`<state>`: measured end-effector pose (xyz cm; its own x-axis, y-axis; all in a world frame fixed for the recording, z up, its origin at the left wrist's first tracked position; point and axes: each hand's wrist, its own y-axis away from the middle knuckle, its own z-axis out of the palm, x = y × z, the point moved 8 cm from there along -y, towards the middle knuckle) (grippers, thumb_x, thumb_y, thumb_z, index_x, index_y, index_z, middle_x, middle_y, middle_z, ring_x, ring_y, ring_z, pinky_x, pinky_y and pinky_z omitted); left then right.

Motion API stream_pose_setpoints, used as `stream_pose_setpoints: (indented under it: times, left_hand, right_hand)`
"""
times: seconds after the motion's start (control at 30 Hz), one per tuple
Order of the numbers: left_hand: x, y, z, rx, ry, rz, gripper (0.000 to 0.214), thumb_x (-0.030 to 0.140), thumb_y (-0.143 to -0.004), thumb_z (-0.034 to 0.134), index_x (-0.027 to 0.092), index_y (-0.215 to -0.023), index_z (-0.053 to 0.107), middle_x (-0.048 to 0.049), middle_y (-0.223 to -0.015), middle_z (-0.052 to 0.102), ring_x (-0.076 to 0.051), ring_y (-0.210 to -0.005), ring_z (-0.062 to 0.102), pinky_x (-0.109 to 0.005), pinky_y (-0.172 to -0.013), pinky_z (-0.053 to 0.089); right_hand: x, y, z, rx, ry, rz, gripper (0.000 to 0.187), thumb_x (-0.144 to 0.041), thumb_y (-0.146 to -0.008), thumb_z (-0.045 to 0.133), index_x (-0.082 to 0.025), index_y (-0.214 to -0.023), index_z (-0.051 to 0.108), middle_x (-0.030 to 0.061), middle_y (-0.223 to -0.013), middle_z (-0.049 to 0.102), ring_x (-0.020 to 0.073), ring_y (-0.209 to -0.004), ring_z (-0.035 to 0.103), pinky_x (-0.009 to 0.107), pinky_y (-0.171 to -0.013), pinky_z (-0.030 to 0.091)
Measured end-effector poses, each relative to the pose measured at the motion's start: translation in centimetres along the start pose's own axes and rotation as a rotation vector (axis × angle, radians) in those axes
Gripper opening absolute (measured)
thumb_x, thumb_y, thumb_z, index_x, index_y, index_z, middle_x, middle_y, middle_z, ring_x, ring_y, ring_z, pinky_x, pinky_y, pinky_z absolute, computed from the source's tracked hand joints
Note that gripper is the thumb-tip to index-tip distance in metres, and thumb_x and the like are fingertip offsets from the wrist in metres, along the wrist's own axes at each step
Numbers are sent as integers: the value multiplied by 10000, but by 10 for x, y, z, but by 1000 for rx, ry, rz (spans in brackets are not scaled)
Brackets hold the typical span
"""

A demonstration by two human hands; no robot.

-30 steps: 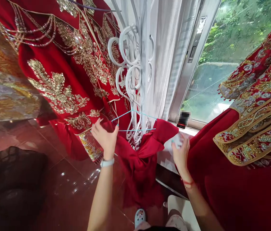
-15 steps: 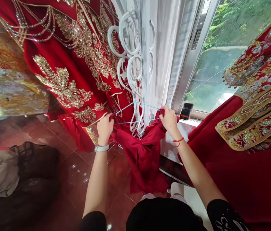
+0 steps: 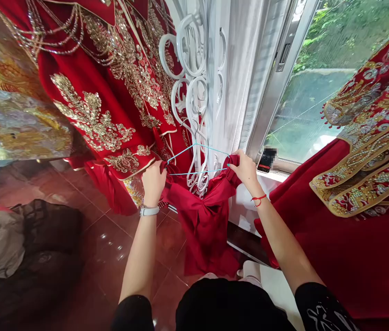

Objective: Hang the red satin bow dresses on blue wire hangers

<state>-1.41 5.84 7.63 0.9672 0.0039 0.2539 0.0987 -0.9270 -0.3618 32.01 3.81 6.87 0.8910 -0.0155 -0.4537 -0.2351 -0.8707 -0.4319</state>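
Note:
A plain red dress [image 3: 203, 220] with a gathered, bow-like bodice hangs in front of me on a thin light-blue wire hanger [image 3: 211, 148]. At its left shoulder end, my left hand [image 3: 153, 183] is closed on the red fabric beside the hanger's corner; its fingertips are partly hidden. My right hand [image 3: 244, 171] pinches the ruffled strap at the opposite end, thumb on the near side. The hanger's hook rises against white scrolled ironwork [image 3: 196, 92]. Below the hands, the skirt drapes down towards the floor.
Red garments with gold embroidery [image 3: 94, 119] hang on the left, and another beaded red outfit [image 3: 370, 151] on the right. A phone [image 3: 266, 161] leans on the window sill. Dark and beige cloth [image 3: 42, 248] lies at lower left. A white seat-like surface [image 3: 277, 285] is near my legs.
My right thumb has shifted on the strap, and the right hand sits slightly differently over the ruffle. Both hands still hold the dress; the view has moved a little.

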Motion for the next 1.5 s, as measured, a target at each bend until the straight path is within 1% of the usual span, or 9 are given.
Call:
stream_pose_setpoints:
  times: [0.37,0.57,0.67,0.8,0.93,1.03,1.3,1.4,1.5]
  left_hand:
    - [14,12,3,4,-138,3,392,202,-996,335,77,-1247,608,-247,-1116,713,-362,-1094,695,-408,-874,525]
    - [-6,1,-10,25,-83,-56,438,209,-989,328,86,-1300,610,-238,-1033,724,-363,-1009,711,-448,-891,523]
    - [-34,-8,-19,115,105,-170,456,193,-949,378,129,-1339,607,-206,-1041,732,-355,-1006,708,-470,-918,524]
    - [-62,-5,-20,302,446,-237,486,102,-858,406,141,-1299,605,-149,-1118,727,-265,-996,701,-393,-948,532]
    - [-72,14,-8,470,604,-304,398,64,-814,370,137,-1094,644,-145,-1147,718,-221,-1050,683,-355,-995,521]
    - [-76,30,8,479,618,-362,342,86,-821,377,168,-1016,646,-127,-1109,727,-223,-1058,683,-369,-1002,524]
    - [-90,75,63,393,644,-333,294,151,-816,413,197,-983,651,-112,-1047,708,-260,-1009,628,-456,-1013,499]
    - [-89,85,75,336,636,-297,283,177,-826,438,206,-982,672,-103,-992,671,-269,-1001,591,-475,-1012,490]
    - [-81,89,81,279,636,-277,268,191,-848,467,203,-996,690,-103,-973,621,-273,-1031,577,-465,-1029,482]
  right_hand:
    - [-8,-4,15,106,158,131,329,-112,-930,449,-129,-1230,581,220,-1131,690,340,-1086,612,451,-906,487]
    - [5,-31,9,-17,266,100,416,-38,-930,362,-141,-1230,631,209,-978,719,304,-893,683,406,-801,496]
    - [27,-51,-2,-71,129,40,448,-16,-834,466,-185,-1181,691,144,-966,747,267,-864,686,380,-815,505]
    - [66,-56,0,-117,-294,45,442,-41,-699,406,-152,-933,763,84,-964,776,198,-846,678,318,-815,522]
    - [104,-33,5,48,-441,204,363,-172,-707,442,-137,-833,780,76,-828,771,206,-789,664,315,-769,523]
    - [119,-9,13,108,-471,264,304,-258,-731,501,-143,-799,773,71,-749,749,219,-754,654,309,-723,507]
    - [121,50,50,40,-350,249,311,-232,-805,430,-175,-808,736,84,-847,738,223,-816,617,342,-814,486]
    - [120,68,62,16,-225,265,348,-192,-821,417,-197,-879,761,83,-926,718,231,-884,596,358,-851,477]
    - [122,83,74,-58,-118,308,360,-202,-867,428,-222,-937,780,74,-975,675,208,-833,581,315,-765,462]
